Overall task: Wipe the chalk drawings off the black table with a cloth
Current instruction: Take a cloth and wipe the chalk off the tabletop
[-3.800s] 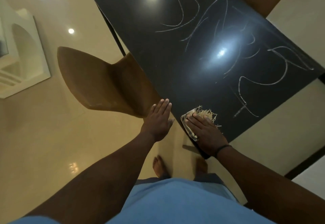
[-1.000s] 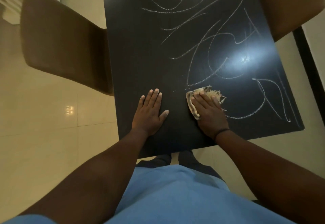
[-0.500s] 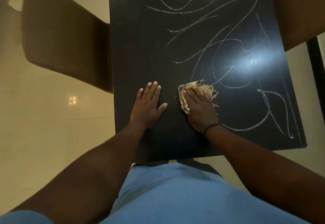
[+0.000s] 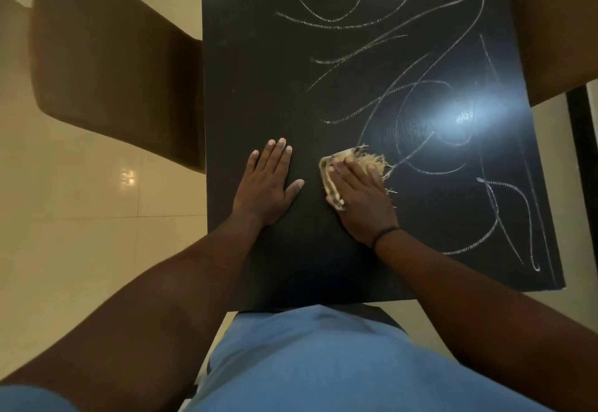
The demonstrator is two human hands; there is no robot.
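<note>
**Two hands flat on a chalk-marked black table**

The right hand [image 4: 362,198] lay just right of centre frame, its fingers straight and together, pressing a small pale, frayed cloth [image 4: 348,161] down onto the matte black rectangular table [image 4: 259,55]. The cloth's folded edge showed at the hand's left side and loose threads fanned out past the fingertips. Just beside it, toward the left, the left hand [image 4: 267,185] rested palm down on bare tabletop, fingers straight, thumb spread, holding nothing. A thin dark band [image 4: 385,235] circled the right wrist.

White looping chalk lines [image 4: 420,88] covered the upper and right parts of the table, with a bright lamp glare among them at right. A brown curved chair [image 4: 110,65] stood at the table's left edge in the upper left, another brown chair [image 4: 556,23] in the upper right corner. Glossy cream floor tiles [image 4: 81,233] filled the left. A blue shirt [image 4: 323,363] occupied the bottom.
</note>
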